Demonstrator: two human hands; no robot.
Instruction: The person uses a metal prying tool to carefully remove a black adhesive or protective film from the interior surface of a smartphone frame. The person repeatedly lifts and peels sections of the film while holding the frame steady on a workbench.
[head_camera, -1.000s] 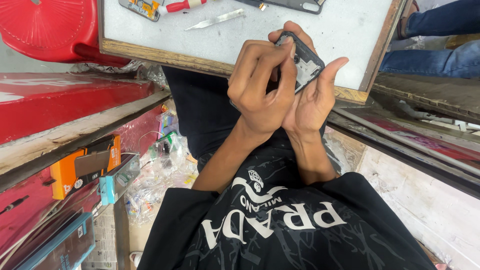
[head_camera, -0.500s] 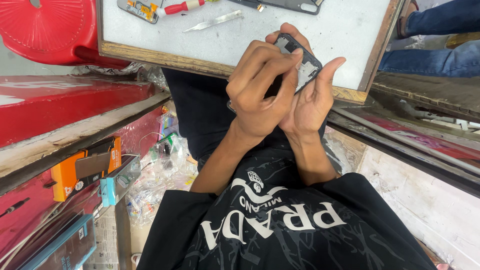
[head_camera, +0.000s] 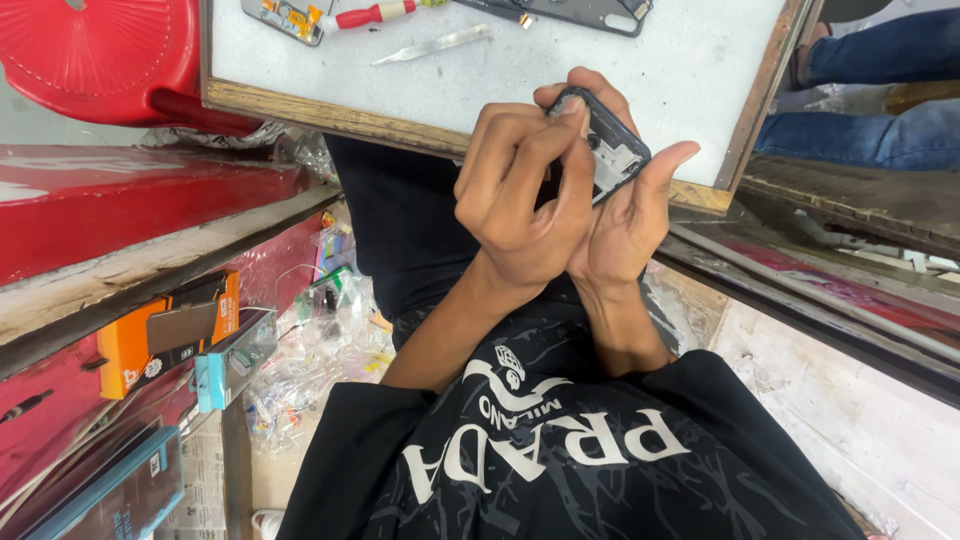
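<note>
Big white work surface (head_camera: 480, 75) with a wooden frame up top, red plastic stool (head_camera: 95, 50) beside it. Both hands are wrapped around a dark opened phone (head_camera: 608, 152), held above the surface's near edge: right hand (head_camera: 625, 215) cradles it, left hand (head_camera: 515, 195) pinches at its top corner. A red-handled screwdriver (head_camera: 375, 14) and metal pry tool (head_camera: 432, 44) lie further back.

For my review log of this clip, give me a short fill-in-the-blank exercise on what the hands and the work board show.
1. Both hands hold a small dark ____ with its inner parts showing.
2. The left hand lies ____ the right hand, fingers curled onto the device's edge.
3. On the white work board lies a screwdriver with a ____ handle.
4. Left of the board stands a ____ plastic stool.

Missing words: phone; over; red; red
</note>
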